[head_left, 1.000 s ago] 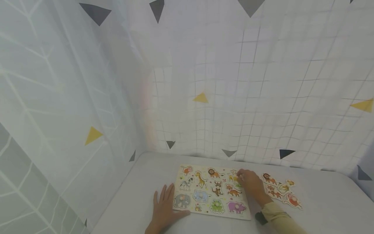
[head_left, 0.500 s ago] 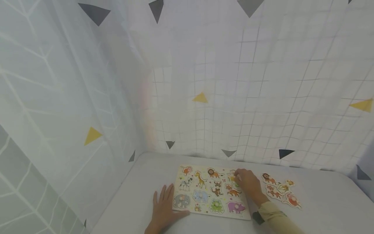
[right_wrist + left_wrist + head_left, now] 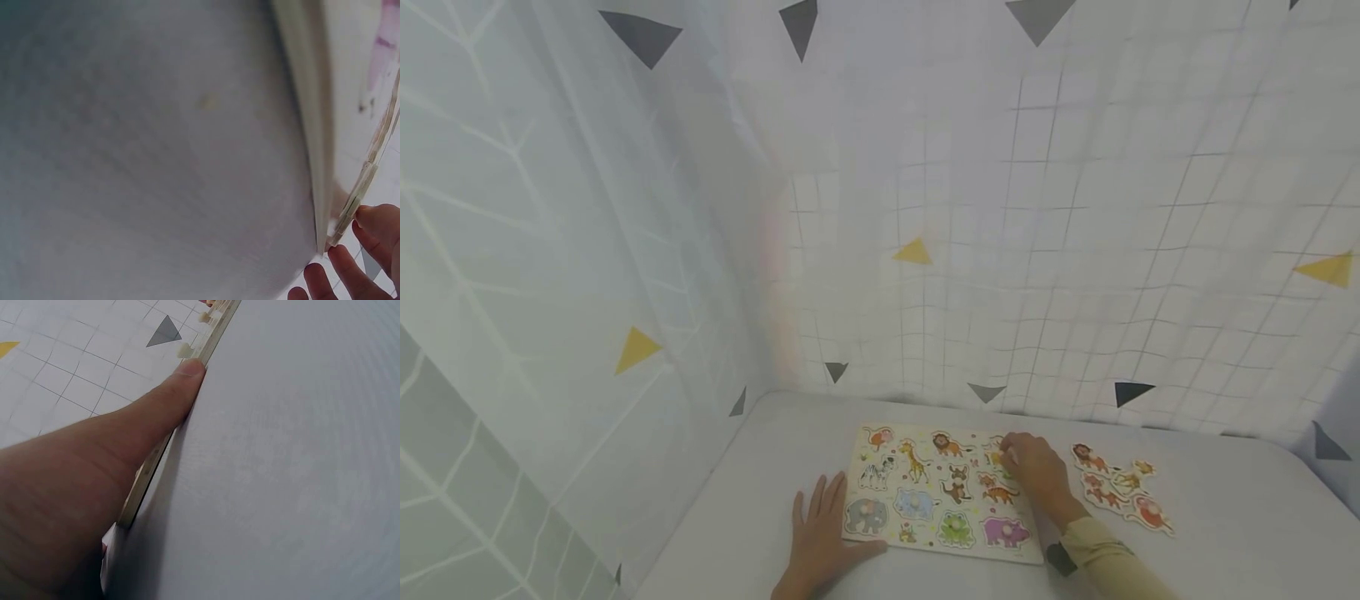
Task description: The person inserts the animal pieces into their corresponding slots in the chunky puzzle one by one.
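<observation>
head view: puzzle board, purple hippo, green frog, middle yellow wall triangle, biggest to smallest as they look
1. Puzzle board
2. Purple hippo and green frog: too alike to rank
3. Middle yellow wall triangle, though it sits farther from the camera

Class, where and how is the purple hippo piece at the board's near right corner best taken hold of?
Probably by the small knob at the middle of the purple hippo piece, pinched from above, reaching in over the near edge of the board. The piece lies flat, offering little rim to grip, and the right sleeve crosses to its right.
</observation>
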### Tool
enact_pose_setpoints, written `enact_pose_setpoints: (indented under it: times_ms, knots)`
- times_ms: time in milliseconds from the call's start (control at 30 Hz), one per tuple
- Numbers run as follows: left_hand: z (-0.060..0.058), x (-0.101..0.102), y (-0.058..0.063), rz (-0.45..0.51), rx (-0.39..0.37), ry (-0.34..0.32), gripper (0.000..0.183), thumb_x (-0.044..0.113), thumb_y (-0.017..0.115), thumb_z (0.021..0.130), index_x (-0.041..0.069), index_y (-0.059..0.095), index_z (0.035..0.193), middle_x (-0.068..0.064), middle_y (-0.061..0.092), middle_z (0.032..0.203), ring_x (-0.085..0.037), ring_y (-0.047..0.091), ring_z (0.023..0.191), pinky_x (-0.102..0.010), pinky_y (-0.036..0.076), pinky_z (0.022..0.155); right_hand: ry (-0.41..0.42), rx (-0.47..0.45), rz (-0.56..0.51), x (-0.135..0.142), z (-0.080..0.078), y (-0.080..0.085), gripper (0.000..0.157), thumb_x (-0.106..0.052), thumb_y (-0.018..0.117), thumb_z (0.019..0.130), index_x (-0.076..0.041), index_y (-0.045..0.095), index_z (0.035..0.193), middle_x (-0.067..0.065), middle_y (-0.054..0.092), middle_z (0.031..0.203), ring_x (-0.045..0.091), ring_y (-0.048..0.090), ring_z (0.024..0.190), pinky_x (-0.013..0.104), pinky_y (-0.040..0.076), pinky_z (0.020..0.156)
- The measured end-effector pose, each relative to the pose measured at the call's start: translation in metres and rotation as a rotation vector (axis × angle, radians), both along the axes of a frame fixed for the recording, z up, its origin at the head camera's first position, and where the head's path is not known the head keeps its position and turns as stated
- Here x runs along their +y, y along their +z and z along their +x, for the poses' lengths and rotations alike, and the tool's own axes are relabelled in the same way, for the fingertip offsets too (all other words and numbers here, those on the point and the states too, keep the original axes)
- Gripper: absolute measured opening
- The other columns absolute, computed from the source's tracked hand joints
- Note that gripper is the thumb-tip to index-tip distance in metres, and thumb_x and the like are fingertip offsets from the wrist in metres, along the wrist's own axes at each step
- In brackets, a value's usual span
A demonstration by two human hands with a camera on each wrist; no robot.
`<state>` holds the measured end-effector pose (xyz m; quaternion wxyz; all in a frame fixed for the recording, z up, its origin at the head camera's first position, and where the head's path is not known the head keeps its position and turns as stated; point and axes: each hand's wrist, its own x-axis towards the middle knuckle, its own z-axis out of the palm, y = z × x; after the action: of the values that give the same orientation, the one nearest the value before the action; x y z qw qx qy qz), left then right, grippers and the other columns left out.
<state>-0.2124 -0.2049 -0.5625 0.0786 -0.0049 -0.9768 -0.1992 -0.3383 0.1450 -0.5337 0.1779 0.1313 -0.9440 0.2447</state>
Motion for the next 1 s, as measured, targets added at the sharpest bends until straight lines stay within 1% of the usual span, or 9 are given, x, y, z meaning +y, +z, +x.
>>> enact_pose_setpoints:
  times_ms: [167, 400, 600, 833, 900, 1000]
  knots:
    - [-0.0003, -0.0007, 0.0001, 0.007, 0.018, -0.007, 0.129, 0.087, 0.071, 0.066, 0.007, 0.033, 0.16, -0.012, 0.036, 0.167, -0.041, 0.026, 0.157, -0.073, 0.008, 0.127, -0.008, -0.018, 0.012, 0.0004, -0.0036, -0.0033, 0.008, -0.016, 0.072, 0.091, -0.009, 0.072, 0.094, 0.014, 0.076, 0.104, 0.026, 0.065, 0.08, 0.037, 0.051, 0.057]
    - [-0.0003, -0.0013, -0.0025, 0.013, 0.044, -0.01, 0.13, 0.089, 0.069, 0.065, 0.006, 0.035, 0.159, -0.013, 0.038, 0.166, -0.042, 0.027, 0.156, -0.074, 0.008, 0.126, -0.014, -0.038, 0.025, 0.0001, -0.003, -0.0036, 0.009, -0.016, 0.072, 0.091, -0.008, 0.073, 0.095, 0.015, 0.075, 0.104, 0.025, 0.063, 0.079, 0.038, 0.053, 0.058]
    - [-0.0004, -0.0014, -0.0025, 0.019, 0.029, -0.006, 0.129, 0.088, 0.07, 0.065, 0.007, 0.034, 0.159, -0.012, 0.037, 0.167, -0.041, 0.026, 0.157, -0.073, 0.007, 0.126, -0.026, -0.038, 0.028, -0.002, -0.0034, -0.0039, 0.01, -0.017, 0.073, 0.09, -0.009, 0.073, 0.096, 0.015, 0.075, 0.107, 0.028, 0.065, 0.083, 0.041, 0.053, 0.059]
    - [0.0008, 0.0008, 0.003, 0.028, 0.013, -0.012, 0.128, 0.085, 0.072, 0.067, 0.005, 0.033, 0.159, -0.013, 0.036, 0.167, -0.042, 0.025, 0.157, -0.074, 0.007, 0.126, -0.036, 0.008, 0.048, -0.0032, -0.0041, -0.0051, 0.008, -0.016, 0.076, 0.089, -0.01, 0.072, 0.093, 0.019, 0.074, 0.113, 0.032, 0.066, 0.083, 0.045, 0.053, 0.059]
    - [0.0011, 0.0012, 0.0039, 0.029, 0.012, -0.012, 0.128, 0.085, 0.072, 0.067, 0.006, 0.034, 0.159, -0.013, 0.036, 0.167, -0.042, 0.025, 0.157, -0.074, 0.007, 0.126, -0.041, 0.006, 0.054, -0.0032, -0.0043, -0.0049, 0.008, -0.017, 0.076, 0.09, -0.011, 0.071, 0.094, 0.019, 0.074, 0.114, 0.032, 0.066, 0.084, 0.045, 0.053, 0.06]
    - [0.0007, 0.0008, 0.0022, 0.024, 0.02, -0.011, 0.128, 0.085, 0.072, 0.067, 0.005, 0.034, 0.159, -0.013, 0.037, 0.167, -0.042, 0.026, 0.157, -0.074, 0.008, 0.126, -0.045, -0.009, 0.062, -0.0033, -0.0043, -0.0038, 0.01, -0.018, 0.076, 0.09, -0.01, 0.071, 0.094, 0.02, 0.073, 0.115, 0.032, 0.066, 0.084, 0.047, 0.054, 0.061]
